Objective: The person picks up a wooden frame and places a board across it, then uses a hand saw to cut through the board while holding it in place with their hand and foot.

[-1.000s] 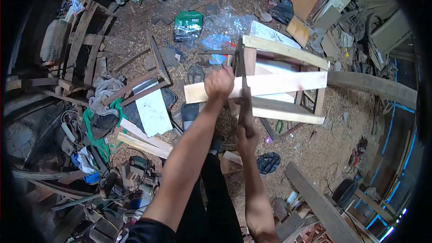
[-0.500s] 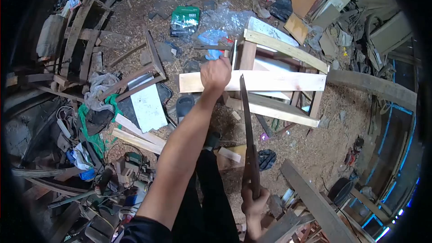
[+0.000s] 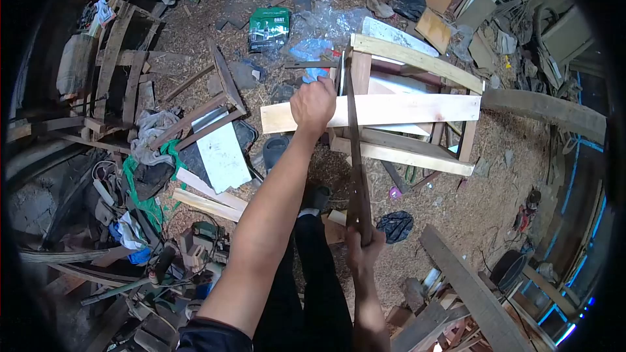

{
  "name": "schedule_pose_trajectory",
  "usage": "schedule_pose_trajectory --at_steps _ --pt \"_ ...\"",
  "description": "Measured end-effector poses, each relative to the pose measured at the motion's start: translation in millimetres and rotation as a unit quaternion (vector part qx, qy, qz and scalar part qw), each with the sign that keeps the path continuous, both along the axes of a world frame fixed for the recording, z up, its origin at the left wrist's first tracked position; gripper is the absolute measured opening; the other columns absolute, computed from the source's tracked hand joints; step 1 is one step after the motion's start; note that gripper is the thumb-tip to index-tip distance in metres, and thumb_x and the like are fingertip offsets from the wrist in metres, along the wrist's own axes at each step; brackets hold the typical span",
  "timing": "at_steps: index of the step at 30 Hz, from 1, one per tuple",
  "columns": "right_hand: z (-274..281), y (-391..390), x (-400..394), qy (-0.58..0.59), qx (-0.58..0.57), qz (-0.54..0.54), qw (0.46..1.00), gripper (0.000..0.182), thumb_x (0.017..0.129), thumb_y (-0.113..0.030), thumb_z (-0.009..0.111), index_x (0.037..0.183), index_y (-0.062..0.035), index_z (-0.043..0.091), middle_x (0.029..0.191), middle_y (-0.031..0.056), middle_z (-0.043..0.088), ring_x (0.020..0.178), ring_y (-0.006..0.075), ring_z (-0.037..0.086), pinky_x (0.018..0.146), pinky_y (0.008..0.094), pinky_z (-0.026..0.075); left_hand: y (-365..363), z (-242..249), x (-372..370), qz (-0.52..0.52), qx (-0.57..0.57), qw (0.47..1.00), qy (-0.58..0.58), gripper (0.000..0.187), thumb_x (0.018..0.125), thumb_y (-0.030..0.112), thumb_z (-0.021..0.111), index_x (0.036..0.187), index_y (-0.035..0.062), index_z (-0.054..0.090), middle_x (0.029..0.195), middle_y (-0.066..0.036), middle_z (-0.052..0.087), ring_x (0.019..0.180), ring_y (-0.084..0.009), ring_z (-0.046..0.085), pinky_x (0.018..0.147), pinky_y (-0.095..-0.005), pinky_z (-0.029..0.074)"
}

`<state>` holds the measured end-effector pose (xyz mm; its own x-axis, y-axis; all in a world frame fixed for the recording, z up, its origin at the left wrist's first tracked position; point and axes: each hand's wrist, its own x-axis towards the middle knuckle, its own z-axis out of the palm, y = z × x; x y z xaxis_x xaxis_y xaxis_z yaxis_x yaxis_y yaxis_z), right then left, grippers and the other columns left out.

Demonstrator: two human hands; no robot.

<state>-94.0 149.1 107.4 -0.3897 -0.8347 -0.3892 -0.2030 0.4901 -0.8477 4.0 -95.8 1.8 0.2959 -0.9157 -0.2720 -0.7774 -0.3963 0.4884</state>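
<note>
Saw across a pale board, both hands busy.
The left hand (image 3: 313, 105) is curled tightly over the board (image 3: 411, 109) near its left end — the fingertips are hidden — while the right hand (image 3: 364, 249) is wrapped round the handle of the saw (image 3: 355, 156), nearer the body. The board lies across a wooden frame (image 3: 417, 60), its left end jutting past it — the blade crosses just right of the left hand.

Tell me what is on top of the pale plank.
The left hand rests across the pale plank, and the saw crosses it just to the right. The wood directly beneath both is covered and cannot be seen.
</note>
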Motion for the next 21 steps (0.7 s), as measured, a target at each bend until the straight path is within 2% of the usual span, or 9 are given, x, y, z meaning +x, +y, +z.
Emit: schedule_pose_trajectory --at_steps 4,5,8,11,14,17,19,21 --pt "1.3 0.5 13.3 0.023 0.008 0.006 1.000 0.023 0.075 -0.015 0.058 0.063 0.0036 0.051 0.051 -0.0005 0.042 0.051 0.0045 0.039 0.045 0.0260 0.030 -0.1 -2.2 0.8 -0.005 0.001 1.000 -0.002 0.050 0.088 0.029 0.035 0.067 -0.0048 0.066 0.073 -0.030 0.060 0.072 -0.0450 0.061 0.075 -0.0481 0.048" --pt "2.0 1.6 17.9 0.034 0.018 0.008 0.999 0.020 0.075 -0.013 0.057 0.065 0.0038 0.053 0.051 0.0016 0.044 0.050 0.0066 0.042 0.046 0.0278 0.033 1.1 -2.6 0.8 -0.007 0.004 1.000 -0.003 0.050 0.088 0.029 0.035 0.067 -0.0048 0.066 0.073 -0.030 0.060 0.072 -0.0450 0.061 0.075 -0.0481 0.048" --pt "5.1 -21.4 29.1 0.042 0.045 -0.012 0.998 0.019 0.075 -0.013 0.057 0.067 0.0042 0.054 0.050 0.0044 0.047 0.049 0.0090 0.045 0.047 0.0299 0.035 -0.4 -6.2 0.6 -0.013 -0.028 0.999 -0.025 0.052 0.089 0.028 0.034 0.060 -0.0027 0.065 0.068 -0.027 0.061 0.066 -0.0427 0.062 0.069 -0.0484 0.050" --pt "-3.7 -43.3 31.9 0.017 0.067 -0.043 0.997 0.023 0.076 -0.016 0.058 0.068 0.0049 0.055 0.050 0.0049 0.047 0.049 0.0093 0.046 0.046 0.0304 0.036 1.0 -4.0 -0.4 -0.025 -0.010 0.999 -0.019 0.052 0.089 0.028 0.034 0.062 -0.0028 0.066 0.068 -0.027 0.061 0.067 -0.0428 0.062 0.070 -0.0481 0.050" --pt "0.8 -37.5 37.3 0.018 0.037 -0.055 0.998 0.022 0.076 -0.015 0.058 0.071 0.0054 0.057 0.051 0.0037 0.047 0.050 0.0075 0.045 0.046 0.0299 0.036 3.2 4.9 3.0 -0.020 0.023 0.999 0.012 0.051 0.089 0.030 0.034 0.070 -0.0048 0.066 0.077 -0.030 0.061 0.078 -0.0456 0.061 0.079 -0.0480 0.047" --pt "19.1 -4.9 38.0 0.019 0.022 -0.027 0.999 0.016 0.074 -0.011 0.060 0.075 0.0047 0.061 0.051 0.0017 0.048 0.050 0.0062 0.045 0.046 0.0283 0.038 -6.2 3.4 3.1 -0.017 0.035 0.999 0.024 0.052 0.089 0.031 0.034 0.070 -0.0047 0.066 0.077 -0.030 0.061 0.078 -0.0457 0.061 0.080 -0.0481 0.047" --pt "14.6 -4.9 31.2 0.018 0.033 -0.006 0.999 0.014 0.073 -0.010 0.061 0.073 0.0043 0.060 0.052 0.0011 0.049 0.051 0.0053 0.046 0.048 0.0267 0.039 -8.6 2.7 4.1 -0.026 0.021 0.999 0.018 0.052 0.089 0.031 0.033 0.070 -0.0049 0.066 0.076 -0.030 0.061 0.077 -0.0461 0.061 0.078 -0.0488 0.047" --pt "4.6 -12.8 25.8 0.079 0.056 0.039 0.995 0.014 0.072 -0.010 0.061 0.072 0.0041 0.060 0.051 0.0012 0.048 0.051 0.0053 0.047 0.048 0.0264 0.039 -10.5 0.7 1.2 -0.026 -0.010 0.999 0.015 0.052 0.089 0.030 0.033 0.069 -0.0049 0.066 0.075 -0.030 0.061 0.075 -0.0460 0.061 0.077 -0.0491 0.048"
